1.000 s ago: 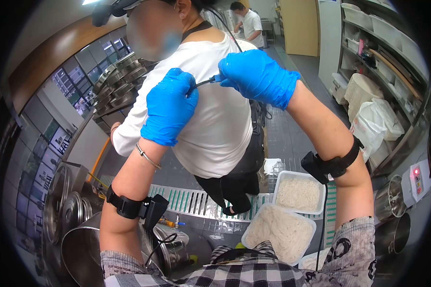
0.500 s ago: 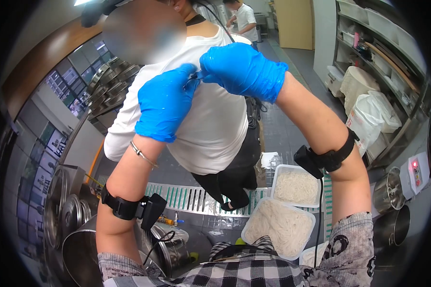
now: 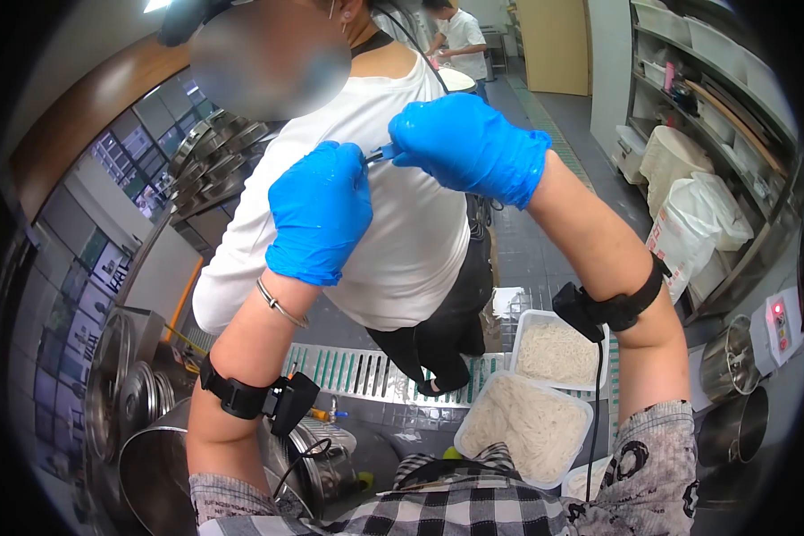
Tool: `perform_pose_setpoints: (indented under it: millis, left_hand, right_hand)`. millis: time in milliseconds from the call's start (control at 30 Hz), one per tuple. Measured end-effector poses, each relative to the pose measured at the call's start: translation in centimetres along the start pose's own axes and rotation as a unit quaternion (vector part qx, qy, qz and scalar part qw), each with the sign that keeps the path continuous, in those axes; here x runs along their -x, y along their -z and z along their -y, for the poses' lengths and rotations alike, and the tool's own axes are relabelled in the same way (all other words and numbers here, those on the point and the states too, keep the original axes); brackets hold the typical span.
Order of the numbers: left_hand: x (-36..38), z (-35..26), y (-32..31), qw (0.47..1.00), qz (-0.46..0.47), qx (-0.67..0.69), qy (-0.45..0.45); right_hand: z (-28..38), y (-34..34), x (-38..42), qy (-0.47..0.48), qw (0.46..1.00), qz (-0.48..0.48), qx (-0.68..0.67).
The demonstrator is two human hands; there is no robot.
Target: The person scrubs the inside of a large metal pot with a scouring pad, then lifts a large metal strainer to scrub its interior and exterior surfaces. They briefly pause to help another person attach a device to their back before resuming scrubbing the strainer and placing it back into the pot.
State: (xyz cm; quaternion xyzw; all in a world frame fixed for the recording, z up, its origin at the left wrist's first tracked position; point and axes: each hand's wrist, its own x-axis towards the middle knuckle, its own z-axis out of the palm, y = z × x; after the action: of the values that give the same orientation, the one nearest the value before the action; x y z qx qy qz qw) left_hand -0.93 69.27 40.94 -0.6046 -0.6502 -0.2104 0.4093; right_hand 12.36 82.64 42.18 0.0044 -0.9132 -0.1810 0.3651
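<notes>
Both of my hands wear blue gloves and are raised in front of a person in a white top (image 3: 393,232). A small dark thing (image 3: 375,155), too small to name, spans the short gap between them. My left hand (image 3: 320,213) is closed around its left end, fingertips pinched. Its right end sits in the pinch of my right hand (image 3: 466,147). Black straps with small devices circle both my forearms, and a metal bracelet (image 3: 280,304) is on my left wrist.
White tubs of noodle-like strands (image 3: 531,424) stand on the floor below. Metal pots and lids (image 3: 138,402) are at lower left, shelving (image 3: 724,134) at right. Another person (image 3: 463,40) stands far back. A floor grate (image 3: 357,373) crosses the middle.
My hands have moved slightly right and down, with a little more of the small dark thing visible between them. The person in white appears shifted slightly right.
</notes>
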Motion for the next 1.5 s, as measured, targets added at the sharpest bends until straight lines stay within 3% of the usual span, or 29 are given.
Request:
perform_pose_setpoints:
  millis: [267, 333, 467, 567, 733, 967, 1267, 1333, 1500]
  left_hand:
    - [0.2, -1.2, -0.9, 1.0, 0.002, 0.023, -0.016]
    - [0.0, -1.3, -1.6, 0.997, 0.062, -0.045, 0.005]
    - [0.1, -0.6, -2.5, 0.996, 0.039, -0.084, -0.02]
    - [-0.1, -0.3, -2.1, 0.996, 0.043, -0.084, -0.009]
    - [-0.6, 0.1, -0.4, 0.998, 0.041, 0.032, 0.018]
    - [-0.4, 0.6, 0.1, 0.995, 0.05, 0.062, 0.051]
    - [-0.4, 1.3, 0.1, 0.994, 0.063, 0.073, 0.054]
    - [-0.5, 1.2, 0.3, 0.993, 0.062, 0.088, 0.058]
    - [-0.9, 1.3, 0.4, 0.992, 0.061, 0.088, 0.065]
  right_hand:
    - [-2.3, -0.1, 2.2, -0.018, 0.994, -0.083, -0.062]
    - [-2.1, -0.5, 2.5, -0.029, 0.994, -0.077, -0.066]
    - [-1.9, -0.5, 2.7, -0.034, 0.995, -0.083, -0.043]
    - [-1.3, -0.1, 2.7, -0.034, 0.994, -0.07, -0.073]
    - [-0.8, -0.3, 2.3, -0.023, 0.995, -0.035, -0.085]
    - [0.5, 0.5, 0.9, -0.034, 0.995, -0.018, -0.095]
    - [0.4, 0.9, -1.1, 0.025, 0.998, 0.035, -0.039]
    - [0.5, 1.5, -1.7, 0.032, 0.993, 0.114, -0.02]
    - [0.2, 0.4, -2.2, 0.045, 0.995, 0.091, -0.004]
